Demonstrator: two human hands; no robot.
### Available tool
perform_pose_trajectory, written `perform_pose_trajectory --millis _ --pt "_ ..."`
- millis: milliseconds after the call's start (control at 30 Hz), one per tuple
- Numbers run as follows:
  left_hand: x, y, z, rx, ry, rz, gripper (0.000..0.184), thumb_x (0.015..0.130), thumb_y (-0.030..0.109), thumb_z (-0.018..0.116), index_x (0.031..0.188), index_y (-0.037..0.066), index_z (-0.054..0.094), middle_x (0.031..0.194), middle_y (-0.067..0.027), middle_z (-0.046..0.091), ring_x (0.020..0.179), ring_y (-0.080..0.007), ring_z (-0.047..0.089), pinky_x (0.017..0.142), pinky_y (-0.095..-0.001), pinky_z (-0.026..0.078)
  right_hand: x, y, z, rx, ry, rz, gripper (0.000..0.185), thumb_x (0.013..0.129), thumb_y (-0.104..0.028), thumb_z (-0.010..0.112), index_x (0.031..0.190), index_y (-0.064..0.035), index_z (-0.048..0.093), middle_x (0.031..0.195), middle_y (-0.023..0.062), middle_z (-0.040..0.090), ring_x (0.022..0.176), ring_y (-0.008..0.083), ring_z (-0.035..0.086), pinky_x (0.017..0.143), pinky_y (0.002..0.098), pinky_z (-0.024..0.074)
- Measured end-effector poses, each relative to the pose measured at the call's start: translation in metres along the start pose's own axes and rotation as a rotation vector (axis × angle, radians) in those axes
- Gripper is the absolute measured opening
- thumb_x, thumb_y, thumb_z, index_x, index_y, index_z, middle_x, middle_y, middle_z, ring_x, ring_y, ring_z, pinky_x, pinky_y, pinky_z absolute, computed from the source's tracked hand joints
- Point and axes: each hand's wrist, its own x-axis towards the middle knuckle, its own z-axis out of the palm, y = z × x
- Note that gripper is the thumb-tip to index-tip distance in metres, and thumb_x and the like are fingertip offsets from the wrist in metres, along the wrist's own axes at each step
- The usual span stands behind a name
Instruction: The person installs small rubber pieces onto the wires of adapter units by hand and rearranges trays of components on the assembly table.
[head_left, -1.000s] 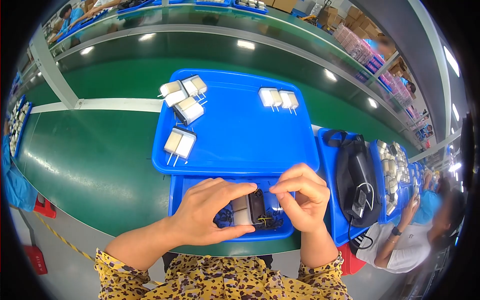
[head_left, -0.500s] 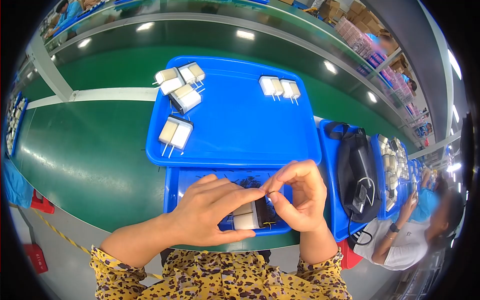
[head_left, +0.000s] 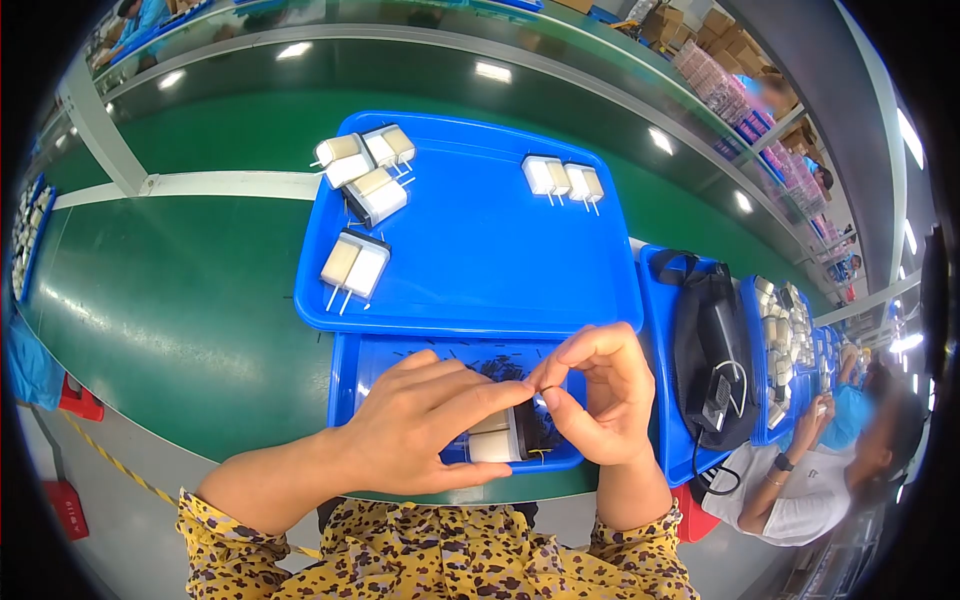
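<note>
My left hand (head_left: 410, 420) is curled over a white block with a black end (head_left: 492, 447), its thumb below and its fingers across the top. Thin wires, one of them yellow, stick out of the block's black end. My right hand (head_left: 608, 400) is closed in a pinch just right of it, touching my left index fingertip. A tiny dark strip or wire end shows between the pinching fingers, too small to name. Both hands are over a lower blue tray (head_left: 343, 375), where small black pieces (head_left: 490, 362) lie scattered.
A larger blue tray (head_left: 480, 250) behind holds several white-and-cream blocks with pins (head_left: 357, 263). At right, another tray carries a black bag (head_left: 700, 350) and a cable. Beyond it are trays of blocks (head_left: 785, 330) and a seated person in a white shirt (head_left: 800, 490).
My hands hold nearly the same pose; the right fingers have shifted very slightly at the pinch. The view has moved a little.
</note>
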Motion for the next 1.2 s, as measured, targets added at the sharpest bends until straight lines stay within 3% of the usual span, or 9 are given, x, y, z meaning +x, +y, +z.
perform_pose_trajectory --millis 233,433,500,633,700,933,1200 --pt "0.000 0.000 0.000 0.011 -0.009 0.004 0.068 0.065 0.032 0.088 0.122 0.007 0.061 0.094 -0.0050 0.069 0.075 -0.0188 0.064 0.064 -0.0308 0.041 0.000 -0.001 0.000 -0.024 0.000 -0.005 0.027 0.080 0.012 0.060 0.102 0.0020 0.048 0.082 0.0112 0.060 0.078 0.0206 0.065 0.074 0.0337 0.0551" --pt "-0.002 -0.002 0.002 0.049 0.012 0.009 0.065 0.065 0.032 0.087 0.120 0.008 0.062 0.097 -0.0047 0.069 0.076 -0.0181 0.064 0.063 -0.0307 0.039 0.003 -0.005 -0.002 -0.222 -0.069 -0.002 0.025 0.077 0.011 0.064 0.097 0.0015 0.053 0.080 0.0098 0.063 0.075 0.0171 0.065 0.070 0.0295 0.0534" --pt "-0.003 -0.003 0.001 0.096 -0.008 0.023 0.068 0.069 0.031 0.081 0.128 0.007 0.057 0.099 -0.0031 0.066 0.079 -0.0190 0.061 0.065 -0.0341 0.040 0.004 -0.002 0.002 -0.275 -0.025 -0.058 0.034 0.072 0.011 0.067 0.103 -0.0011 0.059 0.079 0.0053 0.065 0.068 0.0123 0.064 0.061 0.0250 0.0508" --pt "-0.003 -0.004 0.001 0.130 0.002 0.028 0.069 0.069 0.031 0.081 0.128 0.006 0.056 0.100 -0.0027 0.066 0.078 -0.0188 0.060 0.065 -0.0342 0.040 0.004 -0.002 0.004 -0.321 -0.038 -0.021 0.036 0.074 0.010 0.068 0.107 -0.0009 0.060 0.084 0.0063 0.065 0.071 0.0136 0.065 0.063 0.0265 0.0543" --pt "-0.002 -0.003 -0.001 0.151 0.014 -0.004 0.070 0.069 0.031 0.080 0.129 0.005 0.056 0.100 -0.0029 0.066 0.077 -0.0187 0.059 0.065 -0.0339 0.040 0.004 -0.003 0.004 -0.164 0.015 0.081 0.032 0.075 0.010 0.068 0.105 0.0012 0.062 0.090 0.0093 0.064 0.074 0.0154 0.067 0.067 0.0273 0.0576" --pt "-0.002 -0.002 -0.003 0.183 0.038 -0.011 0.074 0.070 0.032 0.080 0.133 0.005 0.053 0.098 -0.0035 0.065 0.077 -0.0187 0.058 0.065 -0.0331 0.039 0.008 -0.005 0.005 -0.231 0.036 0.002 0.013 0.074 0.010 0.068 0.086 0.0050 0.066 0.093 0.0128 0.063 0.081 0.0151 0.066 0.069 0.0244 0.0573" --pt "0.001 -0.005 0.002 0.212 0.065 0.055 0.074 0.064 0.032 0.085 0.126 0.004 0.057 0.092 -0.0065 0.066 0.070 -0.0194 0.059 0.060 -0.0323 0.035 0.012 -0.009 0.004 -0.418 -0.012 -0.115 0.015 0.071 0.009 0.067 0.081 -0.0009 0.065 0.088 0.0101 0.063 0.070 0.0162 0.066 0.060 0.0256 0.0527"
